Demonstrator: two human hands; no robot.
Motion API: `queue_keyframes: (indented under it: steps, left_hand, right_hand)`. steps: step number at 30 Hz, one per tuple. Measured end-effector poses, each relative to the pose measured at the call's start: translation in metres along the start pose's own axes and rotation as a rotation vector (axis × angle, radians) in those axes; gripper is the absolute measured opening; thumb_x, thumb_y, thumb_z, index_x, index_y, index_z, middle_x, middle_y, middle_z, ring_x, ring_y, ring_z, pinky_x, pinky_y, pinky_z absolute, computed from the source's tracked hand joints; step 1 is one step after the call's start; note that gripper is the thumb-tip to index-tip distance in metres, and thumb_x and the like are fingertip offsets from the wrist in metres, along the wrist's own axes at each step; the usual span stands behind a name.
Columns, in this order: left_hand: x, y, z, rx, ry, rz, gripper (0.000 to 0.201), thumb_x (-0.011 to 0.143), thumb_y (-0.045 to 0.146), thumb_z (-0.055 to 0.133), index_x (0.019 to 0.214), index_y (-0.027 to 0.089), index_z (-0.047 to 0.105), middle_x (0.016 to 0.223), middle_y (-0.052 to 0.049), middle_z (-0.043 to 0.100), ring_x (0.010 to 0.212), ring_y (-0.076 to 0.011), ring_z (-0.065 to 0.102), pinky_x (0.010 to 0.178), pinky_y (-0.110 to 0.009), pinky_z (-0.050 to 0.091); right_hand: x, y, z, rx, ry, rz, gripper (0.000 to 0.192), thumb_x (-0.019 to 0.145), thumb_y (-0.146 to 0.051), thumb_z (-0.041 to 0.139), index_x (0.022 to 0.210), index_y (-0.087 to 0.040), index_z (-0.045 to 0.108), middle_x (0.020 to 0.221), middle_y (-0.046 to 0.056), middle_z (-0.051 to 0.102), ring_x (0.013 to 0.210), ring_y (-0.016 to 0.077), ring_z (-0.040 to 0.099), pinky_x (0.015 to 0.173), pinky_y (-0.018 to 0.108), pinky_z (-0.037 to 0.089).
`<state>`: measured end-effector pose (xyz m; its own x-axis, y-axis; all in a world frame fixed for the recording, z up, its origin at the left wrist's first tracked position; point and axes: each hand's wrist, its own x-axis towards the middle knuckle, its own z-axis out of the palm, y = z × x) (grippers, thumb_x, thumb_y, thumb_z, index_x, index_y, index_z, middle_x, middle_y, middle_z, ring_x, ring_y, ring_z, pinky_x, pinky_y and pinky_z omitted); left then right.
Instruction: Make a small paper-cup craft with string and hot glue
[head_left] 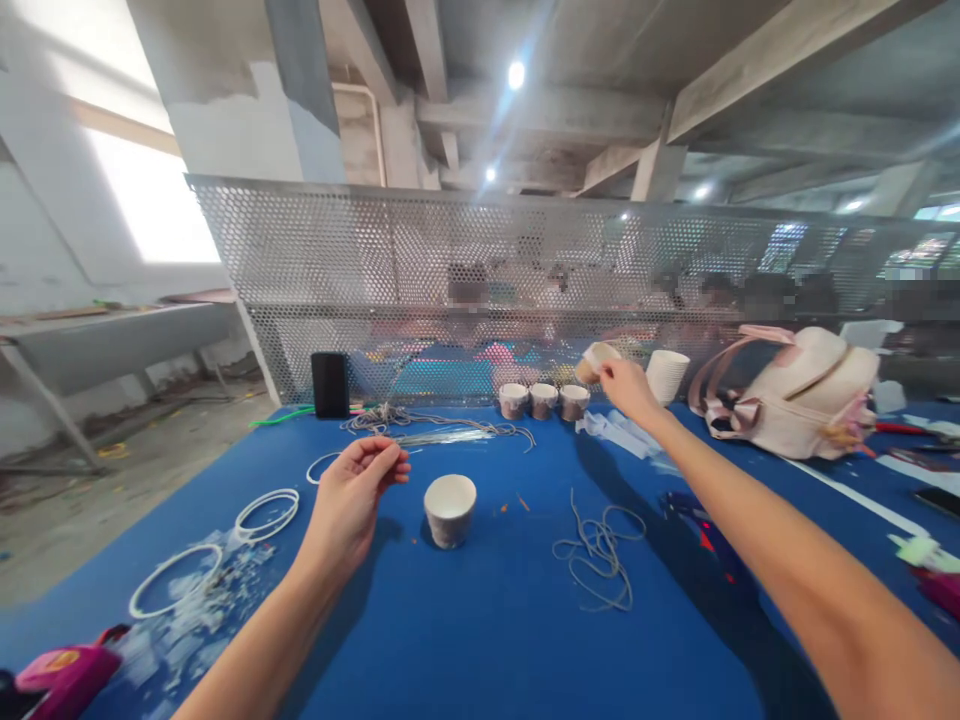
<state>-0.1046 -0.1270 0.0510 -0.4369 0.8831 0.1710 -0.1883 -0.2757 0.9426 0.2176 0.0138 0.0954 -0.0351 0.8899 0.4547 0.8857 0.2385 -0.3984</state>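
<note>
My right hand reaches far across the blue table and grips a paper cup, tilted on its side, just right of three small cups standing in a row by the mesh screen. My left hand hovers over the table's left side with its fingertips pinched together; I cannot tell whether anything thin is between them. An upright paper cup stands right of that hand. A loose bundle of grey cord lies further right.
White rings lie at the left, with a pink tool at the near corner. A cord pile, a black box, a stack of white cups and a pink backpack line the back. A perforated metal screen closes the far edge.
</note>
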Motion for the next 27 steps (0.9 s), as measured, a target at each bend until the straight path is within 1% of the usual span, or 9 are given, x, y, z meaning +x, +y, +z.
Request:
queue_keyframes:
  steps: [3,6,7,10,16,19,23,25,27]
  left_hand:
    - [-0.003,0.003,0.004,-0.023,-0.041,0.017,0.031,0.050,0.032,0.082,0.069,0.016,0.063,0.060,0.000,0.065,0.055,-0.0128,0.059,0.055,-0.027,0.048]
    - [-0.012,0.004,0.010,-0.026,-0.089,-0.004,0.028,0.053,0.030,0.080,0.070,0.016,0.062,0.060,0.001,0.065,0.056,-0.0118,0.059,0.057,-0.026,0.048]
    - [-0.016,0.004,0.011,-0.018,-0.098,-0.016,0.028,0.053,0.030,0.080,0.070,0.016,0.062,0.060,0.001,0.065,0.056,-0.0119,0.059,0.058,-0.026,0.048]
    - [-0.031,0.003,0.012,0.012,-0.137,-0.060,0.028,0.055,0.030,0.079,0.071,0.016,0.062,0.061,0.001,0.066,0.058,-0.0126,0.060,0.059,-0.027,0.049]
    - [-0.057,-0.001,0.000,0.093,-0.216,-0.144,0.026,0.060,0.032,0.077,0.073,0.016,0.062,0.064,-0.001,0.068,0.058,-0.0126,0.060,0.061,-0.027,0.050]
    - [-0.062,-0.010,-0.002,0.112,-0.215,-0.188,0.026,0.061,0.033,0.078,0.074,0.016,0.063,0.064,-0.001,0.068,0.060,-0.0131,0.061,0.061,-0.027,0.050]
    - [-0.068,-0.019,-0.001,0.137,-0.242,-0.257,0.027,0.061,0.034,0.079,0.074,0.016,0.064,0.065,-0.001,0.067,0.061,-0.0134,0.061,0.061,-0.027,0.050]
    - [-0.072,-0.020,0.000,0.144,-0.253,-0.264,0.028,0.061,0.034,0.079,0.075,0.016,0.064,0.066,-0.002,0.068,0.061,-0.0142,0.062,0.062,-0.027,0.051]
    - [-0.076,-0.019,0.000,0.144,-0.269,-0.260,0.027,0.063,0.035,0.079,0.076,0.017,0.064,0.067,-0.002,0.068,0.062,-0.0147,0.063,0.063,-0.028,0.052]
  right_hand:
    - [-0.066,-0.026,0.007,0.014,-0.083,-0.218,0.017,0.093,-0.010,0.052,0.088,-0.019,0.067,0.100,0.008,0.068,0.097,0.0206,0.063,0.091,0.036,0.051]
    - [-0.150,-0.051,0.024,0.090,-0.228,-0.469,0.018,0.087,-0.005,0.055,0.088,-0.020,0.065,0.096,0.005,0.069,0.093,0.0187,0.065,0.086,0.031,0.054]
    - [-0.175,-0.057,0.030,0.088,-0.248,-0.634,0.019,0.089,-0.005,0.050,0.089,-0.018,0.064,0.094,0.007,0.068,0.086,0.0193,0.066,0.078,0.032,0.056]
    - [-0.222,-0.071,0.040,0.006,-0.257,-0.808,0.024,0.091,-0.004,0.042,0.088,-0.014,0.064,0.084,0.010,0.066,0.072,0.0199,0.064,0.065,0.032,0.056]
    - [-0.220,-0.077,0.037,0.221,-0.186,-0.716,0.024,0.090,-0.012,0.047,0.109,-0.014,0.062,0.108,0.014,0.068,0.092,0.0247,0.068,0.078,0.039,0.058]
    - [-0.213,-0.072,0.037,0.341,-0.189,-0.639,0.023,0.092,-0.013,0.045,0.108,-0.015,0.062,0.108,0.013,0.069,0.096,0.0241,0.067,0.081,0.039,0.058]
    - [-0.212,-0.063,0.035,0.467,-0.125,-0.540,0.021,0.093,-0.014,0.047,0.108,-0.016,0.061,0.104,0.012,0.069,0.079,0.0186,0.067,0.070,0.033,0.059]
    - [-0.211,-0.059,0.030,0.522,-0.029,-0.467,0.020,0.093,-0.014,0.048,0.108,-0.017,0.061,0.102,0.010,0.068,0.066,0.0144,0.064,0.058,0.028,0.057]
    - [-0.207,-0.057,0.024,0.524,0.096,-0.428,0.019,0.092,-0.013,0.049,0.107,-0.019,0.060,0.102,0.010,0.067,0.069,0.0148,0.064,0.059,0.029,0.056]
